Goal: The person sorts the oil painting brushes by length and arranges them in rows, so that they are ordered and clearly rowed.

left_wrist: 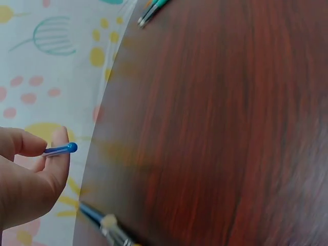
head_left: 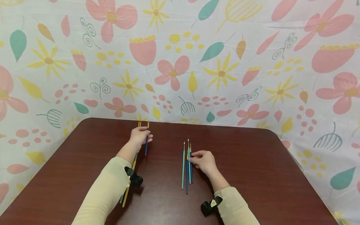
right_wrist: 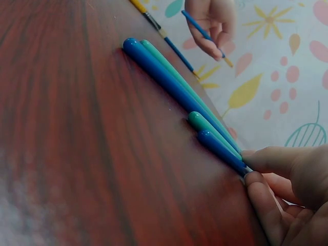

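Observation:
A blue paintbrush (head_left: 146,146) is pinched between the thumb and fingers of my left hand (head_left: 139,136), near the table's far edge. The rounded end of its handle faces the camera in the left wrist view. My right hand (head_left: 206,161) is at several blue and green paintbrushes lying side by side on the table. Its thumb and finger pinch a short blue paintbrush (right_wrist: 220,149) near its metal collar, close against a green paintbrush (right_wrist: 201,121). Whether the fingers also grip that green one, I cannot tell. Another green paintbrush (head_left: 183,170) lies at the group's left side.
Under and beside my left forearm lie more paintbrushes, among them a yellow paintbrush (head_left: 125,197), partly hidden by the sleeve. The brown table (head_left: 244,147) ends at a flower-patterned cloth (head_left: 174,40). Each wrist wears a small black camera (head_left: 136,178).

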Demonstrator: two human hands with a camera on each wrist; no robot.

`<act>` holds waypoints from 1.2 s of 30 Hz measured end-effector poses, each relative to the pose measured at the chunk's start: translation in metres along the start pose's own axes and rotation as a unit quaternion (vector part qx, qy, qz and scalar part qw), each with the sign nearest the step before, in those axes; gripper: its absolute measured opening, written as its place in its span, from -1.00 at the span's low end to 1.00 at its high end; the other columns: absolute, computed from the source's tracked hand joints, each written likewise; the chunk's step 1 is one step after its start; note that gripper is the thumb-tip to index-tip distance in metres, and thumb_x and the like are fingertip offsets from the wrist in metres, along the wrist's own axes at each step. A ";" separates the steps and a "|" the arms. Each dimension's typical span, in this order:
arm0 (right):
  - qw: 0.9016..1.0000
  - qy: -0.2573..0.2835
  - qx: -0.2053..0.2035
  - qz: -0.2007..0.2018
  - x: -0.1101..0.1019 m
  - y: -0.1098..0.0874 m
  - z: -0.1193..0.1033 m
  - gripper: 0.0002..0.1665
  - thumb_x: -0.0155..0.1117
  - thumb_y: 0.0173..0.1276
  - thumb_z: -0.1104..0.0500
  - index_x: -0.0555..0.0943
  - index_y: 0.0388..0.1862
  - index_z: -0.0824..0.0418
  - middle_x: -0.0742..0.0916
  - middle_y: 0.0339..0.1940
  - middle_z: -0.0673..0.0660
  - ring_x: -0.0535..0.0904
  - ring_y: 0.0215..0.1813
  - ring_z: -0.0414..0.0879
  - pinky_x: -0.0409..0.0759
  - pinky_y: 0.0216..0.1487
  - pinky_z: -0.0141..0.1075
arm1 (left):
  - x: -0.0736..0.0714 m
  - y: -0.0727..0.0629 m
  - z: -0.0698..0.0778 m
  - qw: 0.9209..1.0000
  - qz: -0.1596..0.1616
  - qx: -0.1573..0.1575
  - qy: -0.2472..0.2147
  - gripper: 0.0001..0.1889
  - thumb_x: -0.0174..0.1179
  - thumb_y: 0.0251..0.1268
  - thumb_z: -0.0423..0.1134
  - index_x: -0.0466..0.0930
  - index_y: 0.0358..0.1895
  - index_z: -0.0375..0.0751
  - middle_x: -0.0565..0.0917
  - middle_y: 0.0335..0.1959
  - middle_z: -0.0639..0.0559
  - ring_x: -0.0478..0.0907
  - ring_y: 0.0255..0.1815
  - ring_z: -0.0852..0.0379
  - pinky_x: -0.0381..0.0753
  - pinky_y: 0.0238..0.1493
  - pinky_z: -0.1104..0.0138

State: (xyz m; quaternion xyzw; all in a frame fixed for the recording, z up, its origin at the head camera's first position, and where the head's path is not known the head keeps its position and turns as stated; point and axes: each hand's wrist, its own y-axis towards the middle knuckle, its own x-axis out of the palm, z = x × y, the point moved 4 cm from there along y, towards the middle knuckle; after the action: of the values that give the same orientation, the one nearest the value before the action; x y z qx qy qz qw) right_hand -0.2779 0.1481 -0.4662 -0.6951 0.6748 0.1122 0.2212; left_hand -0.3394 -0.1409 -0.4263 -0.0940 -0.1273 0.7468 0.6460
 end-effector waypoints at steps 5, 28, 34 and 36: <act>1.000 -0.006 0.007 -0.001 -0.001 0.000 -0.001 -0.67 0.44 0.11 0.18 0.69 -0.12 0.24 0.74 -0.35 0.14 0.64 -0.43 -0.15 0.69 -0.38 -0.26 | -0.019 0.005 0.004 0.999 0.034 0.003 0.004 -0.53 0.00 0.36 -0.46 0.27 0.33 -0.42 0.43 0.22 -0.38 0.61 -0.47 0.30 0.68 -0.27 0.46; 1.000 -0.006 0.010 -0.006 0.001 -0.003 -0.002 -0.67 0.44 0.12 0.17 0.69 -0.12 0.26 0.74 -0.36 0.13 0.64 -0.42 -0.15 0.69 -0.36 -0.26 | -0.058 0.020 0.007 0.968 0.188 0.034 0.165 -0.67 0.24 0.22 -0.27 0.61 0.05 -0.25 0.55 0.13 -0.22 0.51 0.10 -0.15 0.55 0.08 0.08; 1.000 -0.007 0.006 0.000 0.000 -0.003 -0.003 -0.68 0.44 0.12 0.17 0.69 -0.14 0.26 0.73 -0.37 0.12 0.64 -0.43 -0.16 0.69 -0.37 -0.26 | -0.059 0.026 0.003 0.957 0.194 0.049 0.208 -0.67 0.28 0.18 -0.26 0.61 0.01 -0.27 0.56 0.08 -0.25 0.48 0.08 -0.18 0.56 0.05 0.06; 1.000 -0.008 0.006 0.001 0.000 -0.003 -0.003 -0.68 0.44 0.12 0.16 0.69 -0.14 0.26 0.73 -0.37 0.12 0.64 -0.43 -0.16 0.69 -0.37 -0.26 | -0.059 0.027 0.002 0.955 0.195 0.053 0.218 -0.68 0.29 0.17 -0.27 0.62 0.00 -0.29 0.56 0.06 -0.26 0.48 0.07 -0.19 0.57 0.04 0.06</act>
State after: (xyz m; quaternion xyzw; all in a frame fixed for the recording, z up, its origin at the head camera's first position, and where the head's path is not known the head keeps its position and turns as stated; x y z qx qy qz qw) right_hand -0.2748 0.1469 -0.4632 -0.6925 0.6740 0.1140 0.2305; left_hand -0.3570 -0.2033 -0.4348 -0.2428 0.0771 0.8254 0.5038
